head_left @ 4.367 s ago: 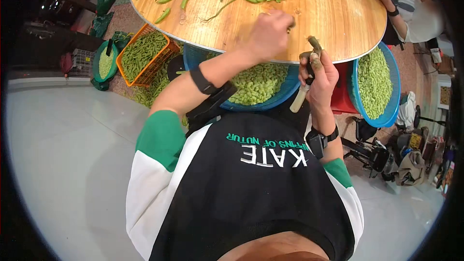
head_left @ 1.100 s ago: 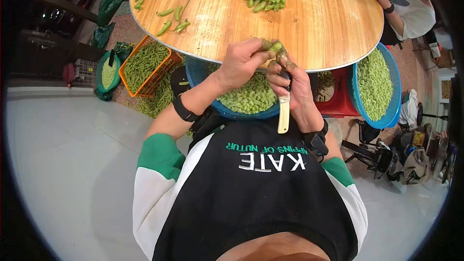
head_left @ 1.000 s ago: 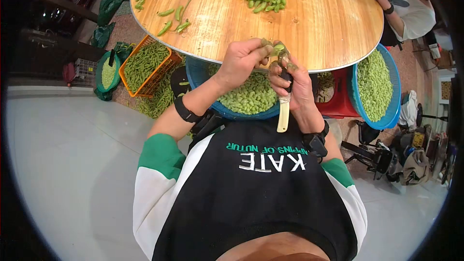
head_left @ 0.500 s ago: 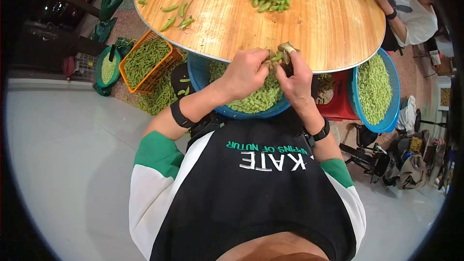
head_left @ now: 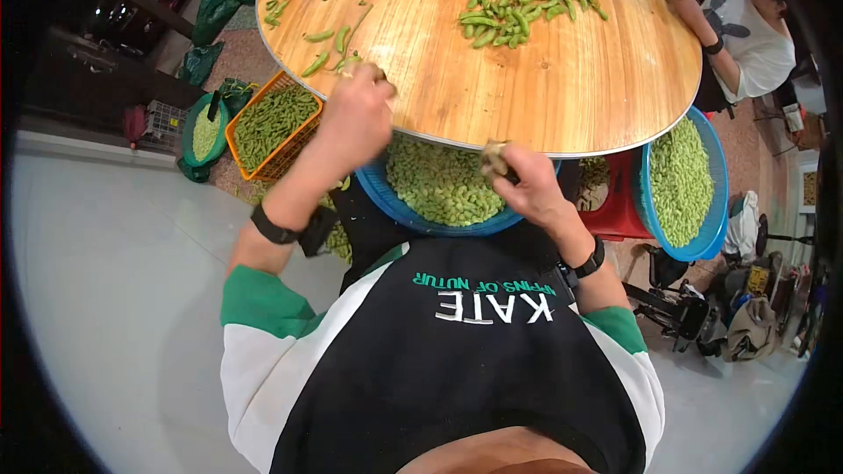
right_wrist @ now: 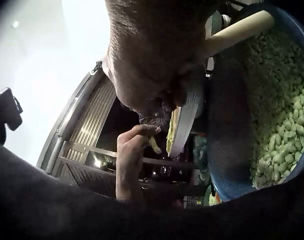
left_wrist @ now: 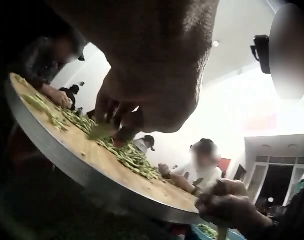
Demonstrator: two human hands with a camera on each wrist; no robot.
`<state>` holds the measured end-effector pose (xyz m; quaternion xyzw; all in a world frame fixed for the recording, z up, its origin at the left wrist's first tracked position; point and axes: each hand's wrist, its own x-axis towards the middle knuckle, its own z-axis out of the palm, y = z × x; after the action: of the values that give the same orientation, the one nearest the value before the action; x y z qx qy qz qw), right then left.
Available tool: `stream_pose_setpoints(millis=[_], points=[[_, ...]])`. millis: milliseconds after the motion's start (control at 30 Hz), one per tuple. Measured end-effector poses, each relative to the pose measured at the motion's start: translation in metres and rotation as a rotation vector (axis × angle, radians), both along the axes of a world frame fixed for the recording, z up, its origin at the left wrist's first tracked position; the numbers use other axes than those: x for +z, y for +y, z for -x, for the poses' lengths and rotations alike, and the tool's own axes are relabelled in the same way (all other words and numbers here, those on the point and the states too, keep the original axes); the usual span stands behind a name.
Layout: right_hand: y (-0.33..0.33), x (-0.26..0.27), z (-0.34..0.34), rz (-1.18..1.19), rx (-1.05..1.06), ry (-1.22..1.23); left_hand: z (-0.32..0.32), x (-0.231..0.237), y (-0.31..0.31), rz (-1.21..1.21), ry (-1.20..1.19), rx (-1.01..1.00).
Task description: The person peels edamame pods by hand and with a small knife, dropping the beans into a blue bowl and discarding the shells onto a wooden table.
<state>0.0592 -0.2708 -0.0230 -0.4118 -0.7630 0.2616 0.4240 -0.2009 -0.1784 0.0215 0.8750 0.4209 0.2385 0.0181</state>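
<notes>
Green curved bean pods (head_left: 498, 22) lie heaped on the round wooden table (head_left: 580, 79) in the head view; both hands are near its edge. Left wrist view: the left hand (left_wrist: 152, 85) pinches one green pod (left_wrist: 102, 131). Right wrist view: the right hand (right_wrist: 152, 60) grasps a pale, rod-like handle (right_wrist: 239, 34) near a blue basket (right_wrist: 219, 170).

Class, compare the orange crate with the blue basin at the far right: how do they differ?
The crate is orange; the basin is blue.
The crate is rectangular; the basin is round.
The crate holds unshelled pods; the basin holds loose beans.
Both have green contents.
</notes>
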Motion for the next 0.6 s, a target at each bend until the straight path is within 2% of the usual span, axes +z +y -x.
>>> stream_pose_setpoints(millis=[33, 100, 167, 233, 267, 333, 367, 433, 467, 500, 533, 567, 600], points=[[-0.002, 0.000, 0.002, -0.003, 0.002, 0.004, 0.003, 0.003, 0.014, -0.162, 0.120, 0.011], [-0.002, -0.001, 0.005, -0.088, 0.027, -0.114, -0.012, 0.002, 0.036, -0.394, 0.065, 0.007], [-0.003, -0.005, 0.005, -0.087, 0.022, -0.111, -0.038, -0.003, 0.068, -0.203, -0.115, -0.184], [-0.002, -0.009, 0.004, -0.069, 0.034, -0.068, -0.074, -0.019, 0.100, -0.053, -0.204, -0.227], [-0.002, -0.007, 0.001, -0.072, 0.027, -0.076, -0.089, -0.030, 0.117, -0.056, -0.210, -0.235], [-0.007, -0.001, -0.003, 0.138, -0.043, -0.062, -0.111, -0.048, 0.140, -0.074, -0.121, -0.177], [-0.008, 0.002, -0.005, 0.136, -0.048, -0.066, -0.114, -0.046, 0.140, -0.076, -0.125, -0.181], [-0.011, 0.008, -0.008, 0.353, -0.071, 0.265, -0.120, -0.042, 0.138, 0.067, -0.104, -0.057], [-0.012, 0.007, -0.012, 0.503, -0.050, 0.386, -0.118, -0.041, 0.139, 0.071, -0.100, -0.062], [-0.011, 0.009, -0.013, 0.507, -0.055, 0.392, -0.113, -0.040, 0.139, 0.196, -0.112, -0.049], [-0.008, 0.012, -0.014, 0.588, -0.077, 0.544, -0.108, -0.039, 0.138, 0.320, -0.124, -0.032], [-0.004, 0.013, -0.014, 0.669, -0.096, 0.696, -0.105, -0.040, 0.136, 0.323, -0.119, -0.032], [0.001, 0.007, -0.013, 0.640, -0.066, 0.774, -0.100, -0.043, 0.130, 0.226, -0.153, -0.041]])
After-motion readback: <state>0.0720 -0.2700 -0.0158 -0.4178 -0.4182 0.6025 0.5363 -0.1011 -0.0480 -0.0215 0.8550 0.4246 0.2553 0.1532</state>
